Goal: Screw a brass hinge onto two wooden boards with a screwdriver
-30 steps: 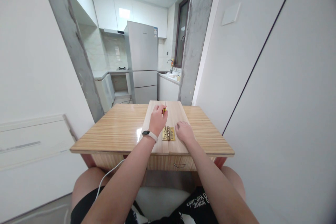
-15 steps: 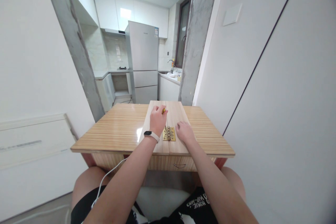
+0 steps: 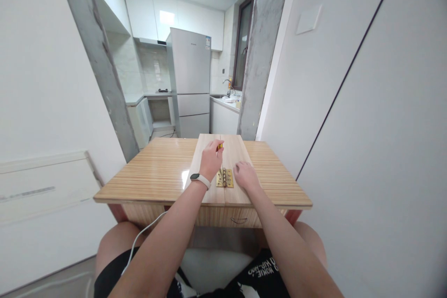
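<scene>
My left hand (image 3: 210,157), with a light band on its wrist, is wrapped round the yellow-and-black handle of a screwdriver (image 3: 220,146). The thin shaft points down toward the left leaf of a brass hinge (image 3: 224,178). That hinge lies opened flat across the seam between two pale wooden boards (image 3: 234,146). On the right-hand board, just beside the hinge, rests my right hand (image 3: 246,174) with its fingers curled in; what is under them, if anything, is hidden. The screwdriver's tip is too small to make out.
The boards lie on a wood-grain table (image 3: 157,167) with a drawer handle (image 3: 239,220) at its front. A white cable (image 3: 143,231) hangs by my left leg. Beyond the table stand a grey fridge (image 3: 192,65) and a sink counter (image 3: 225,114).
My left hand has turned slightly and shifted a little to the right with the screwdriver handle. My right hand and the hinge stay where they were.
</scene>
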A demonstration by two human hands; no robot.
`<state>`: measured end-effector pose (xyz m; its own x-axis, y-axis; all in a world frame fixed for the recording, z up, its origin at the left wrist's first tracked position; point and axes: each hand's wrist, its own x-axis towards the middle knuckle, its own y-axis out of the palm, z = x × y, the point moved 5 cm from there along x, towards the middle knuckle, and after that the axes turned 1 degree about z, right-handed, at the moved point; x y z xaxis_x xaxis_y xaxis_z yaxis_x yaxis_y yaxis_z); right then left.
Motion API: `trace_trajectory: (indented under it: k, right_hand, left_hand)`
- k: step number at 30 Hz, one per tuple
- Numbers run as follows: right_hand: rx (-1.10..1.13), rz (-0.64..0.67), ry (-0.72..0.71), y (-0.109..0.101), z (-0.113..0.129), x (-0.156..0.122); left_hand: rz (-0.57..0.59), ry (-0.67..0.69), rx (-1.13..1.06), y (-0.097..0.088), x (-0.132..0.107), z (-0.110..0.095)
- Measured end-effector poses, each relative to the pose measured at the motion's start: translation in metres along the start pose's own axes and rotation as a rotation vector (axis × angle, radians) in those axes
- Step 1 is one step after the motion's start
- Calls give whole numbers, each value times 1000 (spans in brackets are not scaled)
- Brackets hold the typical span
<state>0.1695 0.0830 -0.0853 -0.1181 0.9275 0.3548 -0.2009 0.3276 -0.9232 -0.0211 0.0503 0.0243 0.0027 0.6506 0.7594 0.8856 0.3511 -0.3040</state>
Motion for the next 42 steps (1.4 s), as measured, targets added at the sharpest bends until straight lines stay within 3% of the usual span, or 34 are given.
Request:
trace_trajectory:
  k: [10, 17, 31, 36, 42]
  right_hand:
    - [-5, 9, 9, 1, 0, 0]
    - [0, 14, 3, 1, 0, 0]
    - [-4, 13, 4, -2, 2, -1]
    - [0, 6, 13, -4, 2, -2]
    - [-6, 28, 25, -5, 2, -3]
  left_hand:
    - [-86, -70, 99, -3, -1, 2]
    - [-71, -109, 129, -5, -2, -1]
    - [-5, -38, 26, 0, 2, 6]
    - [-30, -91, -57, -3, 2, 20]
    - [-73, -90, -20, -3, -4, 14]
